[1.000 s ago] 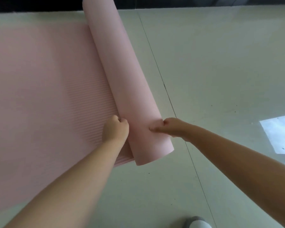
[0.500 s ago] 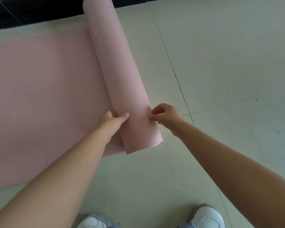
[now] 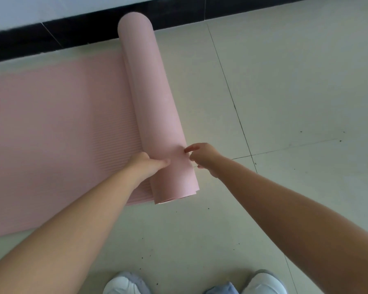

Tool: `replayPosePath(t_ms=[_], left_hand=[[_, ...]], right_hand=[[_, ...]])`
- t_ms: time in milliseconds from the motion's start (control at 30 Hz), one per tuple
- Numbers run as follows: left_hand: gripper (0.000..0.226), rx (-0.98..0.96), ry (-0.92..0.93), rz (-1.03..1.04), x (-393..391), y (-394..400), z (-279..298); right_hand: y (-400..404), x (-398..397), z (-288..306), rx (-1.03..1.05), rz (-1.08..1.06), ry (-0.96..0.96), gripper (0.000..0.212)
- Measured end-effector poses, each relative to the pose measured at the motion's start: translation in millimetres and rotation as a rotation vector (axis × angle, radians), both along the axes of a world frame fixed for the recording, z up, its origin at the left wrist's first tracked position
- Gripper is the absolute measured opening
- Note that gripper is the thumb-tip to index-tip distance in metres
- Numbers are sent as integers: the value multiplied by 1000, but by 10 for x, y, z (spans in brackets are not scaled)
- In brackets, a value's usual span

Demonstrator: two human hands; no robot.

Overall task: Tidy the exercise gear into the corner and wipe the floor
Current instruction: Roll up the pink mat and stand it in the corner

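The pink exercise mat (image 3: pixel 51 134) is lying half rolled on the tiled floor (image 3: pixel 285 102), its roll (image 3: pixel 155 115) reaching the black baseboard (image 3: pixel 51 37). Since a moment ago the left hand (image 3: pixel 147 164) is shifting from a fist to clamping the roll's near end, while the right hand (image 3: pixel 202 158) is loosening, fingers (image 3: pixel 190 148) open, barely touching. Rolling is advancing; wiping is waiting.
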State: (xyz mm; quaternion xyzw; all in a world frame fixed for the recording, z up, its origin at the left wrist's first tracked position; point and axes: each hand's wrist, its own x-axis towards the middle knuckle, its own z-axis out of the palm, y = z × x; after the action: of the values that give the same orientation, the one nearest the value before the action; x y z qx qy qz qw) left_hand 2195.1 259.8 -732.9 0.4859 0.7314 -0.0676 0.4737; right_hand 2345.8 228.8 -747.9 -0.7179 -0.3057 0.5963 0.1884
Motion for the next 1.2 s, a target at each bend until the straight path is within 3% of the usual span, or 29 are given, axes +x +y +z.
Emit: replayPosePath(t_ms=[267, 467, 633, 867, 1033, 1200], left_hand=[[55, 79, 100, 56, 111, -99, 17], [48, 96, 174, 108, -244, -103, -13], [67, 63, 175, 19, -527, -30, -6], [52, 12, 188, -288, -1004, 204, -72], [45, 2, 212, -479, -1416, 417, -77], [37, 57, 187, -463, -1856, 679, -24]], right_hand=[[72, -65, -9, -52, -5, 23, 33], [102, -169, 19, -72, 48, 52, 46], [126, -379, -36, -78, 177, -69, 32], [175, -660, -97, -203, 204, -56, 75], [231, -1087, -12, -188, 164, -170, 82], [319, -1570, 118, -166, 122, -271, 81]])
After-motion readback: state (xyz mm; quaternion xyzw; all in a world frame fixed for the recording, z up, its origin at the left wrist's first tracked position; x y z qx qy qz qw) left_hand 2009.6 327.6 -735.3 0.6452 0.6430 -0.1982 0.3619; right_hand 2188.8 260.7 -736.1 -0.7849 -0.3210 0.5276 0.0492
